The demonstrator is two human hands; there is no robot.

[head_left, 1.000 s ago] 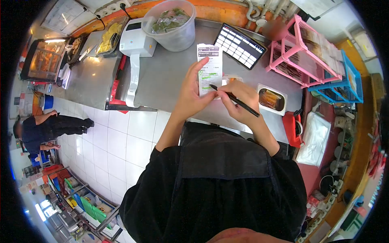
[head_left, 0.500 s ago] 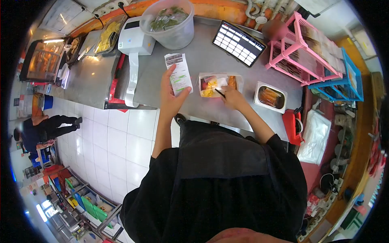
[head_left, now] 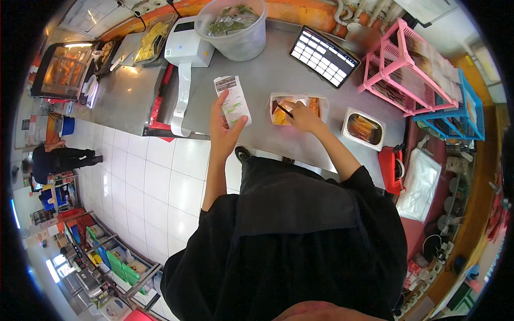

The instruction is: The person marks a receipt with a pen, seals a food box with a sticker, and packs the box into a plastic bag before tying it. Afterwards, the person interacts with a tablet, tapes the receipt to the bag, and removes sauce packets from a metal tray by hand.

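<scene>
My left hand [head_left: 227,125] is closed on a printed receipt [head_left: 234,101] with green highlighted lines, holding it above the steel counter. In my right hand [head_left: 304,116] is a slim black pen [head_left: 285,111], pointing left. That hand reaches over the open paper food box [head_left: 324,109] and covers part of its contents. Yellow food [head_left: 280,116] shows on the box's left side, and browned food [head_left: 314,105] on its right. Whether my right fingertips touch the food cannot be made out. A metal tray [head_left: 364,128] with brown food pieces stands right of the box.
A label printer [head_left: 188,45] with a hanging paper strip [head_left: 182,101] and a tub of greens [head_left: 235,40] stand at the back left. A tablet [head_left: 325,56] lies behind the box. Pink baskets [head_left: 396,69] and a red tape dispenser [head_left: 390,170] are right. Another person [head_left: 59,160] stands far left.
My right hand has moved left over the box, from its right part toward its middle, covering more of it. The receipt stays in my left hand. The camera view has shifted slightly.
</scene>
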